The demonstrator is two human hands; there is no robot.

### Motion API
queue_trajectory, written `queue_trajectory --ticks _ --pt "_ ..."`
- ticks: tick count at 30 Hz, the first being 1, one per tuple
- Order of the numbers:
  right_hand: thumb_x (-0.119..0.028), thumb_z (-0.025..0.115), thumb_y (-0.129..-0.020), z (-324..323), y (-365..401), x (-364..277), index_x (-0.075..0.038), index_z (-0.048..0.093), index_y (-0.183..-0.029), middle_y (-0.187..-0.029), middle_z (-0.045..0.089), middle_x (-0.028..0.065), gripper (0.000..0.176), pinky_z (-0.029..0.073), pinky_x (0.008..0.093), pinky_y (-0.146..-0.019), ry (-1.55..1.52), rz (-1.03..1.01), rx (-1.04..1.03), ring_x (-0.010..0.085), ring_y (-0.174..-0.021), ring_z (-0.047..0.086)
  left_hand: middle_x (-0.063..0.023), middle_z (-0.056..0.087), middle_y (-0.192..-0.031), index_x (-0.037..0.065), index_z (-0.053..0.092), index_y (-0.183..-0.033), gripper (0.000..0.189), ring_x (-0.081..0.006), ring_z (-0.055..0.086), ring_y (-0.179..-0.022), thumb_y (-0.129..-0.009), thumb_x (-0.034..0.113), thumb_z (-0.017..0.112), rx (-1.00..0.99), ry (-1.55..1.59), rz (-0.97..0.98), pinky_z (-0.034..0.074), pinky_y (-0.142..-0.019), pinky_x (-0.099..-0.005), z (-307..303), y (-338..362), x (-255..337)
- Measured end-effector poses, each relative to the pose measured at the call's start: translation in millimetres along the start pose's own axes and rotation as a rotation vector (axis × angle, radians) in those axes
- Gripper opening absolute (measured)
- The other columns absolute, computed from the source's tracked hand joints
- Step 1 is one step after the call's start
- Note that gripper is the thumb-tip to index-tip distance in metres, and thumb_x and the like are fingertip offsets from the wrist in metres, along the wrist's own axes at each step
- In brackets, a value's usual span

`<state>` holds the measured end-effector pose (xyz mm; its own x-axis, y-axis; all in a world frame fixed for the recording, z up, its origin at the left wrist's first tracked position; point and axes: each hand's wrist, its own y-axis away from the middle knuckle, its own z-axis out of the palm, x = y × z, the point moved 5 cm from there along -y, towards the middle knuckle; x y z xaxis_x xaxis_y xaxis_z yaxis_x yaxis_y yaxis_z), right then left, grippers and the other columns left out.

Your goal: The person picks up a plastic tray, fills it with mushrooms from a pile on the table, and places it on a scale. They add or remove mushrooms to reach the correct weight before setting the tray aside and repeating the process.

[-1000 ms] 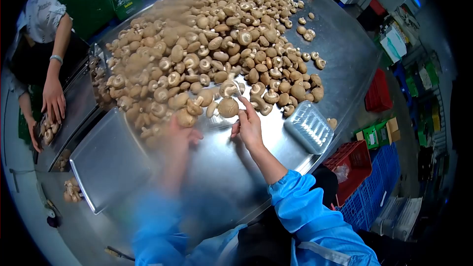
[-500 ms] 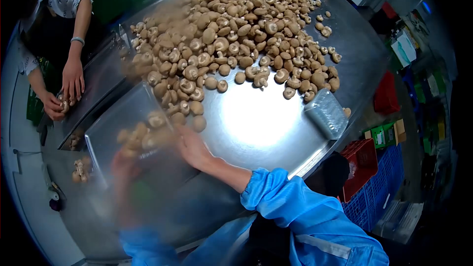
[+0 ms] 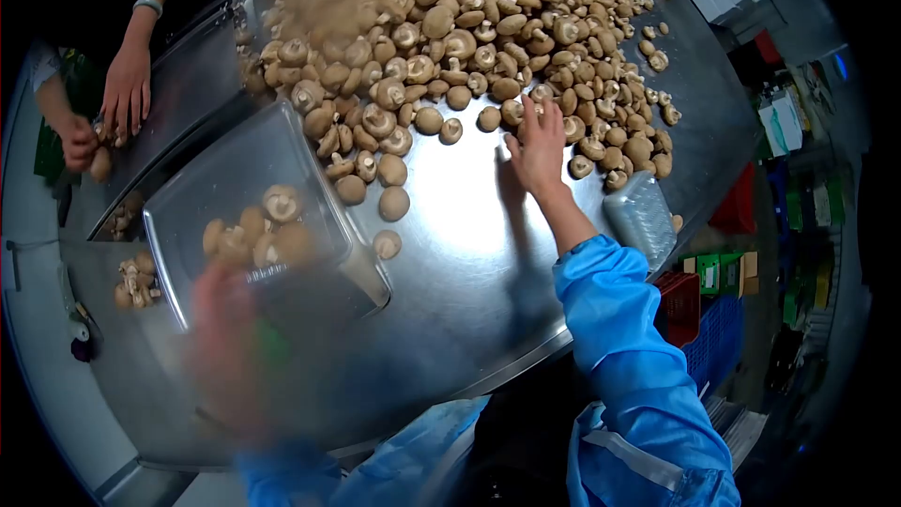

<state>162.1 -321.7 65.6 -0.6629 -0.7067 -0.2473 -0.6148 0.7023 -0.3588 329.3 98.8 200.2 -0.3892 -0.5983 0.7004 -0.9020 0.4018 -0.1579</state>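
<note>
A large heap of brown shiitake mushrooms (image 3: 450, 28) covers the far part of the steel table. My right hand (image 3: 540, 150) reaches to the near edge of the heap, fingers stretched and spread, fingertips at the mushrooms there; no mushroom shows in its grasp. Left of the middle, several mushrooms (image 3: 253, 239) lie in or under a clear-walled rectangular tray (image 3: 286, 122); the exact relation is hard to tell. My left hand (image 3: 225, 347) is at the near side of that tray, badly smeared by motion, so its fingers cannot be read.
At the right edge sits a stack of clear plastic trays (image 3: 641, 216). Another person's hands (image 3: 127, 94) handle mushrooms at the left. A small pile of mushrooms (image 3: 138, 282) lies left of the tray. Red crate (image 3: 678, 305) and blue crate (image 3: 718, 338) stand beyond the right edge.
My right hand has moved from the clear tray's right side up and right to the heap, its fingers spreading. My left hand stays blurred near the tray. The view has shifted slightly.
</note>
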Motion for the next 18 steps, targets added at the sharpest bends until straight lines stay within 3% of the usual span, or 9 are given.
queue_trajectory --ticks 1,3,4,5,7,9,11,14,18 --pt "-0.014 0.071 -0.078 5.8 2.3 8.2 -0.011 0.043 -0.138 -0.143 0.035 0.023 0.066 0.034 0.0471 -0.107 0.014 -0.03 -0.037 0.0429 -0.131 0.035 -0.0112 0.063 -0.111 0.002 0.057 -0.121 0.037 -0.0188 0.062 -0.097 -0.085 -0.001 0.059 -0.132 -0.001 0.026 0.051 -0.083 -0.0298 21.0 8.1 37.7" --pt "-0.013 0.07 -0.079 9.9 16.1 17.7 -0.012 0.047 -0.134 -0.141 0.038 0.0218 0.059 0.038 0.0429 -0.105 -0.177 0.048 -0.087 0.04 -0.13 0.038 -0.0161 0.061 -0.115 0.001 0.058 -0.119 0.038 -0.0295 0.059 -0.106 -0.081 0.0 0.063 -0.205 -0.074 0.422 0.048 -0.092 -0.0366 87.7 16.6 55.1" --pt "-0.011 0.069 -0.08 0.6 21.6 13.6 -0.012 0.048 -0.132 -0.142 0.037 0.0201 0.055 0.041 0.0401 -0.103 -0.2 0.064 -0.091 0.0374 -0.129 0.04 -0.0177 0.058 -0.118 0.0 0.057 -0.119 0.04 -0.0334 0.056 -0.11 -0.079 0.001 0.064 -0.239 -0.031 0.458 0.045 -0.095 -0.0396 115.7 17.1 64.0" --pt "-0.01 0.069 -0.081 -1.3 30.9 16.8 -0.008 0.05 -0.124 -0.133 0.046 0.0188 0.048 0.043 0.0416 -0.099 -0.229 0.046 -0.004 0.0378 -0.122 0.046 -0.0194 0.055 -0.121 0.0 0.056 -0.119 0.043 -0.0374 0.052 -0.113 -0.077 0.003 0.066 -0.271 0.01 0.492 0.042 -0.099 -0.0425 142.4 17.5 72.0" --pt "-0.009 0.069 -0.081 1.8 44.5 37.5 -0.004 0.051 -0.115 -0.116 0.054 0.0171 0.039 0.045 0.0401 -0.092 -0.314 0.157 -0.109 0.0346 -0.108 0.054 -0.0204 0.05 -0.126 -0.002 0.054 -0.119 0.046 -0.0381 0.045 -0.12 -0.076 0.006 0.068 -0.315 -0.142 0.409 0.038 -0.102 -0.0446 197.8 16.8 59.3" --pt "-0.01 0.07 -0.082 -0.8 59.2 58.1 -0.002 0.051 -0.107 -0.103 0.056 0.0136 0.033 0.046 0.0371 -0.086 -0.485 0.254 0.056 0.0275 -0.097 0.058 -0.0213 0.045 -0.126 -0.005 0.055 -0.114 0.04 -0.0379 0.041 -0.12 -0.075 0.003 0.063 -0.302 -0.236 0.392 0.038 -0.097 -0.0465 228.3 14.1 55.4" --pt "-0.01 0.071 -0.082 -14.5 60.9 62.7 -0.002 0.051 -0.108 -0.105 0.056 0.0126 0.034 0.047 0.0347 -0.086 -0.492 0.341 0.038 0.022 -0.094 0.057 -0.021 0.044 -0.123 -0.005 0.055 -0.111 0.036 -0.0375 0.041 -0.117 -0.076 0.001 0.062 -0.246 -0.405 0.368 0.039 -0.094 -0.0471 256.1 9.7 39.6" --pt "-0.013 0.067 -0.088 -1.0 67.2 73.8 0.0 0.049 -0.117 -0.11 0.056 0.0131 0.036 0.049 0.0292 -0.085 -0.851 0.423 0.036 0.0188 -0.096 0.058 -0.0199 0.044 -0.118 -0.003 0.056 -0.105 0.029 -0.037 0.044 -0.11 -0.077 -0.001 0.062 -0.226 -0.33 0.328 0.044 -0.088 -0.0465 257.5 -1.5 34.7" --pt "-0.014 0.057 -0.095 -20.5 59.9 -7.1 -0.003 0.041 -0.138 -0.123 0.055 0.0151 0.047 0.049 0.03 -0.089 -1.086 0.389 -0.134 0.0209 -0.107 0.058 -0.018 0.045 -0.111 -0.002 0.055 -0.105 0.03 -0.0356 0.046 -0.105 -0.077 -0.002 0.063 -0.246 -0.133 0.345 0.047 -0.085 -0.0446 240.9 1.3 39.4"
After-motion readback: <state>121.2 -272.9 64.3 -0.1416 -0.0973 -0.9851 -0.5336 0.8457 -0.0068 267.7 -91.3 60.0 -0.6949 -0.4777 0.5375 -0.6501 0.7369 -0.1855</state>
